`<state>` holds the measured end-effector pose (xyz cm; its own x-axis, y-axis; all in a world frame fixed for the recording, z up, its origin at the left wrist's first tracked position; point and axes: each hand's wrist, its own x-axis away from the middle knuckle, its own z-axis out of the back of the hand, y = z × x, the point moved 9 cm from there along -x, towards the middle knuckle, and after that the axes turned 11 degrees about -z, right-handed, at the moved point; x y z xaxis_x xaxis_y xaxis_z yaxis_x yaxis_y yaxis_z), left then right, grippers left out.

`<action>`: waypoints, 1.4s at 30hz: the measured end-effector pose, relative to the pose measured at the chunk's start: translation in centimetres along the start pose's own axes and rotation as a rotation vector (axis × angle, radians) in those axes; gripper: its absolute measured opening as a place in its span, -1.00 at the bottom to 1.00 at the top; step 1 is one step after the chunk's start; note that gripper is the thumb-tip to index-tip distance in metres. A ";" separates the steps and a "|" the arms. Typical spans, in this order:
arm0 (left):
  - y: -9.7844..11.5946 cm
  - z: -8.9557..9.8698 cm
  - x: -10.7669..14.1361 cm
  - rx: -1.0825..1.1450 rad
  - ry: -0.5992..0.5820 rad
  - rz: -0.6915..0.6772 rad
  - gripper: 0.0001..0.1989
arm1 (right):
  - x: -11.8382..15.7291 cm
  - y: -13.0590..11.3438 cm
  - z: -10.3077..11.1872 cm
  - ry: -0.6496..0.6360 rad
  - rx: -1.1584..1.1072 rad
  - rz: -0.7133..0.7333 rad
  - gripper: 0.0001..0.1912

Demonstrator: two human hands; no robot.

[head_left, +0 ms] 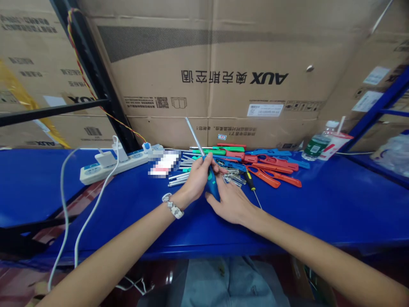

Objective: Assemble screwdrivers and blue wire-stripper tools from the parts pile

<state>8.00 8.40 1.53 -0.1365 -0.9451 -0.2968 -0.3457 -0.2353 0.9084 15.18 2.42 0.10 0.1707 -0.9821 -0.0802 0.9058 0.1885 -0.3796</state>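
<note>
We see large cardboard boxes (223, 64) filling the far side, behind a blue bench (335, 200) running left to right; at far left a white power strip (110, 167) lies on it, its cable dropping off the near edge; in the middle, a heap of red, blue and green plastic handles (268, 164) lies beside loose metal shafts (180, 175); far right stands a plastic bottle (316, 145). Near the centre, our left hand (198, 179) and right hand (231, 202) are both closed around a blue-handled screwdriver (211, 181), its shaft tilted up and away.
</note>
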 end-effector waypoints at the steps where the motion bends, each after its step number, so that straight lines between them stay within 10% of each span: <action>1: 0.6 0.7 -0.2 0.008 -0.019 0.005 -0.60 | -0.1 -0.1 0.3 -0.002 -0.023 0.035 -0.51; 6: 2.9 5.8 -0.7 -0.073 -0.089 0.163 -0.56 | -4.1 0.6 2.3 0.030 -0.286 0.093 -0.64; 12: 3.1 9.3 -0.3 -0.370 -0.170 0.232 -0.52 | -11.2 -2.9 0.9 0.046 -0.019 0.155 -0.84; 42: 3.5 10.6 -1.3 -0.802 -0.202 -0.053 -0.74 | -12.5 -4.1 -1.2 0.149 0.270 -0.025 -0.63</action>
<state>-2.91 11.17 1.97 -0.3288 -0.8874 -0.3230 0.4002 -0.4407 0.8035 8.87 13.91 1.58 0.1066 -0.9706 -0.2157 0.9827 0.1359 -0.1259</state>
